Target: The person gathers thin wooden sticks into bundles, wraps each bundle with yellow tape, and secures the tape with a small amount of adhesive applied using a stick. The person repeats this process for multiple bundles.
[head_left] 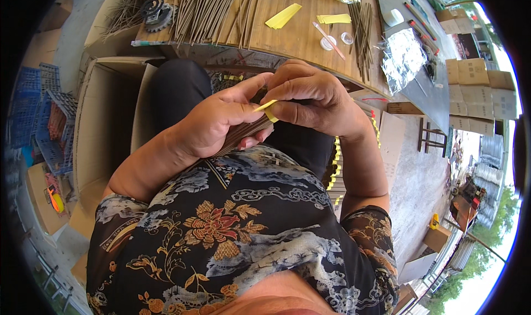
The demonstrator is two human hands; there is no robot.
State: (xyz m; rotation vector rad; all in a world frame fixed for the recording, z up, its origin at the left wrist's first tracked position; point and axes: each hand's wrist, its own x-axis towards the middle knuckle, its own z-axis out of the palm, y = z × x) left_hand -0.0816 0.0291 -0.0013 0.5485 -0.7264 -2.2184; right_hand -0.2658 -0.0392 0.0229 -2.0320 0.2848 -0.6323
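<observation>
My left hand is wrapped round a bundle of thin brown incense sticks in front of my chest. A yellow paper strip goes round the upper end of the bundle, with one end sticking out toward my left thumb. The thumb and fingers of my right hand pinch the strip against the sticks. Both hands meet at this end, and some fingertips are hidden behind the bundle. Beyond them on the wooden table lie many loose incense sticks and a stack of yellow strips.
More yellow strips, a small white tub and a flat pink stick lie at the table's right. Crumpled foil is farther right. A large open carton stands left, near blue crates. Yellow-banded bundles sit beside my right arm.
</observation>
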